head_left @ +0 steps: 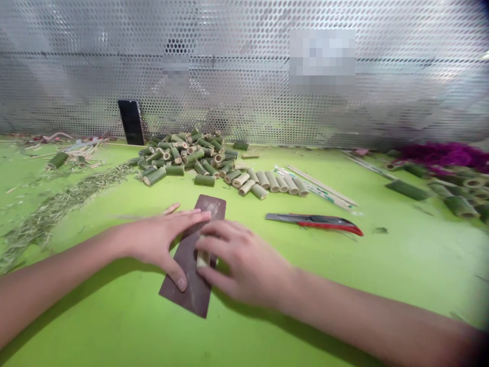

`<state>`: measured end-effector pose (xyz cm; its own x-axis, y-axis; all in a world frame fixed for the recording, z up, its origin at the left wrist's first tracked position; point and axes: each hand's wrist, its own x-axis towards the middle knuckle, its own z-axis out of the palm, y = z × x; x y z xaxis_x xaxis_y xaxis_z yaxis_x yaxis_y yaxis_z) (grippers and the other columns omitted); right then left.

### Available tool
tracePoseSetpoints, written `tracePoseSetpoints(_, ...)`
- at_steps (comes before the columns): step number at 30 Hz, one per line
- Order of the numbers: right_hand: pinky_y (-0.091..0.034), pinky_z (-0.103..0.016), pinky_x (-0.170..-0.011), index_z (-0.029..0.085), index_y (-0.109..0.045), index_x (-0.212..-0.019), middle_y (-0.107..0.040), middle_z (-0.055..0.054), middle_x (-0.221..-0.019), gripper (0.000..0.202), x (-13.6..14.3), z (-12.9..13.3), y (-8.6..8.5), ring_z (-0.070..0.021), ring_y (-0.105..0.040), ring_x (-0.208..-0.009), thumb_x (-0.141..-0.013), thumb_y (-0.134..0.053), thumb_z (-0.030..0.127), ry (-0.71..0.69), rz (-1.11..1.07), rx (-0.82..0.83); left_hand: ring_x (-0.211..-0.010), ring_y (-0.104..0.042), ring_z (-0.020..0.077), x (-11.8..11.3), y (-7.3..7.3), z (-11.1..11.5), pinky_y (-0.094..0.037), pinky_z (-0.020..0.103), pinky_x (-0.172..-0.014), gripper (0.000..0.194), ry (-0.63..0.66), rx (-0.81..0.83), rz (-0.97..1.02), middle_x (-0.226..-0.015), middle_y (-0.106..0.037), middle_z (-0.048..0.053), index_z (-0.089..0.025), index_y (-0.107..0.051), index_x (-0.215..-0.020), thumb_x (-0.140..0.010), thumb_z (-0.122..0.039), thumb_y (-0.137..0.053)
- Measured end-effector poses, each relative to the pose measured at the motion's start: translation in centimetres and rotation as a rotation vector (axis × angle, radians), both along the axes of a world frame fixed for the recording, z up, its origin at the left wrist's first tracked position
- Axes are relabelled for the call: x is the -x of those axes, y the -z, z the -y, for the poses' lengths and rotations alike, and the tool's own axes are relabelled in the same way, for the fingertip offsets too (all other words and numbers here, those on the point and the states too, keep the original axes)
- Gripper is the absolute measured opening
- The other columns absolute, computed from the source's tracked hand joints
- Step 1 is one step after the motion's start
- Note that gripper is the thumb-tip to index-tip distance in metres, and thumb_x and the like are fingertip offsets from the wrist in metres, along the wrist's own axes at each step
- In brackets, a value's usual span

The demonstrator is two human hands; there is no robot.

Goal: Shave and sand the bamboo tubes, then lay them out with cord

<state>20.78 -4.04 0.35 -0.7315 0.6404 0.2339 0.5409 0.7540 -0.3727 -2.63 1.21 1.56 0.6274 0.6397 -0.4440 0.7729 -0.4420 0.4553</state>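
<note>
Pinching a short peeled bamboo piece (202,258) between thumb and fingers, the right hand (239,265) has it pressed down on a dark brown sandpaper sheet (198,244), roughly in the middle of the strip. So that grip is closed on the piece, with most of it hidden under the fingers and only the pale end poking out on the left side. The left hand (160,239) isn't gripping anything; it lies flat and spread, palm down on the left edge of the sheet, thumb on the paper just beside the bamboo.

Stuff that could go sideways, imo: the piece is small and the fingertips sit right at the abrasive, so a slip would probably scrape skin instead of bamboo. The left thumb is really close to the piece too, so a stroke toward it could bump it. And the sheet is only held from one side, so the near end could likely skid or curl on the green table (344,285).

Also worth noting is the red utility knife (317,222) lying to the right, well apart from both hands. Farther back there's a pile of green bamboo sections (183,153) and a row of peeled ones (271,183).
</note>
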Motion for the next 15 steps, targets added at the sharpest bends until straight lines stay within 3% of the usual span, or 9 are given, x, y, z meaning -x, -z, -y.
tracePoseSetpoints(3,-0.057,-0.044,-0.097,0.019,-0.075,-0.105,-0.071,-0.009,-0.116,0.017,-0.03,0.1,0.07,-0.0239,-0.067,-0.101,-0.092,-0.07,0.028,-0.141,-0.038,0.034,-0.159,0.005,0.0479,-0.03,-0.08,0.06,-0.01,0.074,-0.126,0.141,0.016,0.0,0.002,-0.177,-0.004,0.003,-0.037,-0.004,-0.168,-0.06,-0.077,-0.085)
tracePoseSetpoints(8,-0.055,-0.051,-0.104,0.016,-0.072,-0.112,-0.068,-0.013,-0.13,0.021,-0.1,-0.36,-0.11,-0.0294,-0.064,-0.119,-0.097,-0.064,0.028,0.052,-0.008,0.063,-0.159,0.007,0.0481,0.15,0.13,-0.02,-0.014,0.076,-0.124,0.143,-0.007,0.004,-0.006,-0.176,0.0,0.002,-0.04,0.0,-0.167,-0.059,-0.073,-0.088)
tracePoseSetpoints(12,-0.059,-0.043,-0.095,0.017,-0.073,-0.105,-0.071,-0.009,-0.114,0.016,0.08,-0.05,-0.18,-0.0223,-0.068,-0.099,-0.093,-0.068,0.025,-0.123,-0.012,0.073,-0.159,0.005,0.0482,0.07,0.05,-0.05,-0.011,0.073,-0.126,0.14,0.023,-0.006,0.005,-0.177,-0.004,0.004,-0.038,-0.004,-0.168,-0.061,-0.074,-0.086)
tracePoseSetpoints(15,-0.056,-0.049,-0.1,0.017,-0.072,-0.112,-0.071,-0.011,-0.119,0.022,-0.04,-0.27,-0.04,-0.027,-0.067,-0.109,-0.096,-0.069,0.032,-0.024,-0.007,0.051,-0.158,0.004,0.049,0.03,0.06,-0.06,-0.012,0.074,-0.126,0.14,0.023,-0.014,0.01,-0.177,-0.002,0.005,-0.038,-0.001,-0.168,-0.062,-0.073,-0.086)
